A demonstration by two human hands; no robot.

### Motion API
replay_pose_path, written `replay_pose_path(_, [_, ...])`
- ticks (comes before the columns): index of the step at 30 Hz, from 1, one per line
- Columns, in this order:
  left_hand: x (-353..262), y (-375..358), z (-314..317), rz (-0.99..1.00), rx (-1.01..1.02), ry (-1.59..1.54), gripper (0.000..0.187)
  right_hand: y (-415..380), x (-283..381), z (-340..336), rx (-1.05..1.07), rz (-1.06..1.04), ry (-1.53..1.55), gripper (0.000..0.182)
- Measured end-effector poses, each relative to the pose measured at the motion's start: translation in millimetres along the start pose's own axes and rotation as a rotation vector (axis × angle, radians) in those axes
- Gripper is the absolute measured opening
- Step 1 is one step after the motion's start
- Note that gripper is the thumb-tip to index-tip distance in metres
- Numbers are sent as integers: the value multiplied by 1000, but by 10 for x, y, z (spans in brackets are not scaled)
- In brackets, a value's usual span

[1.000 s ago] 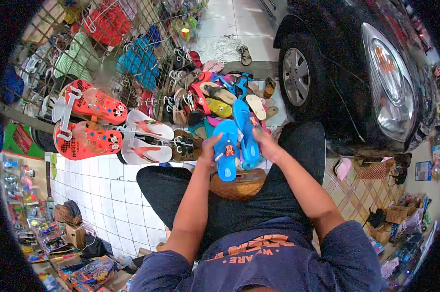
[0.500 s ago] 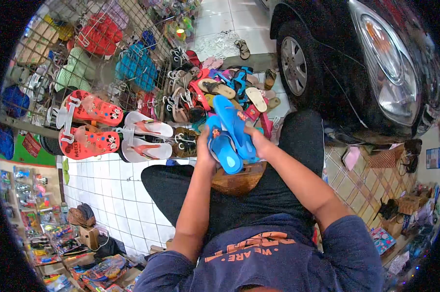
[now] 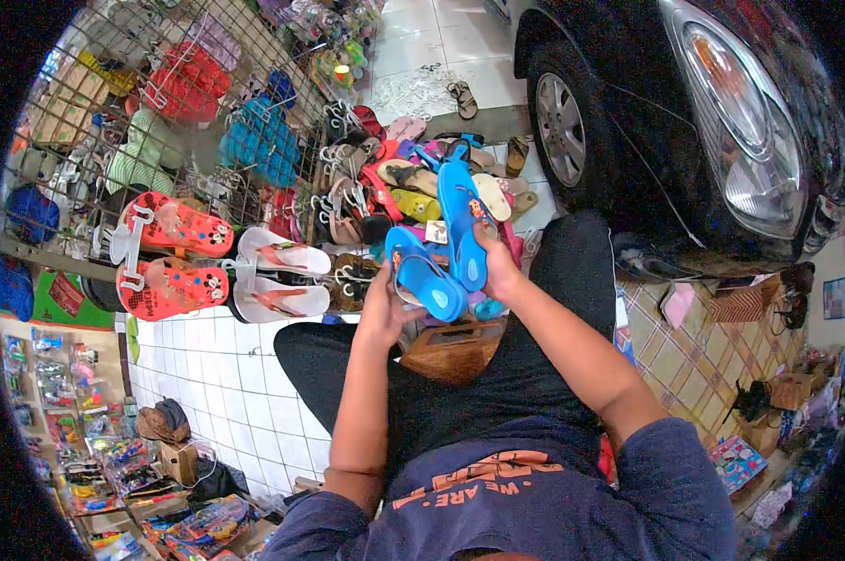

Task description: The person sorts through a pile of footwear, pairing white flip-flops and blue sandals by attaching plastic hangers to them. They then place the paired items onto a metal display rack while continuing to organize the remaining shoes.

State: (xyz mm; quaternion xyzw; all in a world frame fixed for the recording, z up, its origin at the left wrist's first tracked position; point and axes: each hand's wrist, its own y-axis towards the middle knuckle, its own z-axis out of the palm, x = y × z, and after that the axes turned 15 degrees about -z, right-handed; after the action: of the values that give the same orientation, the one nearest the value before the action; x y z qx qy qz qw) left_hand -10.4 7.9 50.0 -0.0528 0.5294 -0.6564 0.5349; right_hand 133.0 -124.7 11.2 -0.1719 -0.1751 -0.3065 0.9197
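A pair of blue sandals is held up in front of my knees. My left hand [image 3: 382,313] grips the left blue sandal [image 3: 428,280] by its outer side, with the thumb near its strap. In my right hand [image 3: 499,265] is the other blue sandal [image 3: 464,224], which stands nearly upright with orange decoration on its strap. A small white tag [image 3: 436,231] shows between the two sandals. Behind them lies a heap of mixed sandals [image 3: 408,176]. A brown wooden stool or box [image 3: 451,353] sits between my legs.
Red sandals [image 3: 181,288] and white sandals [image 3: 282,301] hang at the left, beside a wire rack [image 3: 254,56] of goods. A black car [image 3: 628,122] stands close at the right. Packaged goods [image 3: 67,421] fill the lower left.
The two blue sandals have come apart. The right one has moved up and to the right and turned more upright, while the left one has shifted slightly left, and a white tag now shows between them.
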Motion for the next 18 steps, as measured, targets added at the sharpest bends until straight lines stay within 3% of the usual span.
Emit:
replay_pose_path(3, [113,-11,-30,8,57,-19,46,20,-8,-49,-45,30,-19,53])
replay_pose_path(5, [196,-79,-20,183,8,-21,36,75,-52,-132,-66,60,-37,50])
replay_pose_path(6, [287,-69,102,326,-441,-128,23,83,-59,-126,-56,40,-31,49])
replay_pose_path(7, [350,-51,20,325,-446,-135,23,92,-69,-119,-48,18,-25,48])
replay_pose_path(9, [455,-33,-101,711,-471,-14,19,110,-89,-136,-61,1,-30,46])
replay_pose_path(10, [469,-70,-90,669,-261,-86,17,132,-107,-175,-52,-29,-75,51])
replay_pose_path(11, [471,-78,-57,667,-261,-93,17,157,-120,-219,-42,-59,-121,56])
replay_pose_path(13, [397,-93,107,458,-232,84,19,292,-181,-467,-22,-91,-197,53])
replay_pose_path(15, [374,2,125,443,-286,161,20,335,-198,-504,9,-118,-273,50])
replay_pose_path(17, [424,237,-17,544,-190,476,20,248,-126,-221,-120,-213,-355,25])
replay_pose_path(18, [415,276,-75,371,-106,377,20,264,-131,-224,-116,-207,-360,25])
